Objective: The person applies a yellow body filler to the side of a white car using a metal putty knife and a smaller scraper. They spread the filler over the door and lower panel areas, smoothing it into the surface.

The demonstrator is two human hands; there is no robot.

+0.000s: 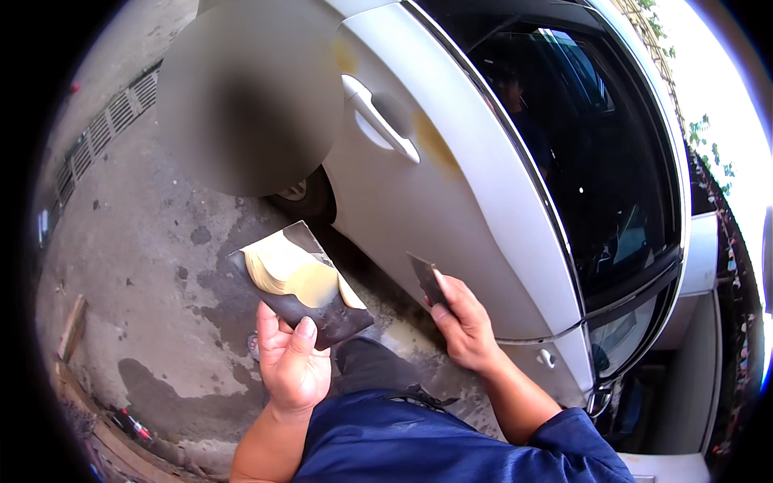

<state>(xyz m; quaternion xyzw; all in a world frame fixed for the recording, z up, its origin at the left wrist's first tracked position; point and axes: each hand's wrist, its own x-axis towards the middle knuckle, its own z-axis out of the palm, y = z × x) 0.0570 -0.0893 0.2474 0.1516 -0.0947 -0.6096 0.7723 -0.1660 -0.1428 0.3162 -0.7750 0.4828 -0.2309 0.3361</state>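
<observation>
My left hand (294, 354) pinches the near edge of a dark flat board (342, 322), thumb on top. Over the board spreads a thick layer of pale yellow filler putty (290, 270). In my right hand (463, 322) is a putty knife (420, 270), its thin blade pointing up and to the left, apart from the board. Ahead of both hands stands a light silver car door (451, 233). Brownish-yellow patches (435, 143) mark the panel near the white door handle (378, 121). Neither the knife nor the board touches the car.
A blurred round patch hides the upper left. Wet stains darken the concrete floor (153, 290). A drain grate (109, 121) runs along the far left. Wooden planks (72, 326) lie at lower left. Dark car windows (580, 153) fill the right side.
</observation>
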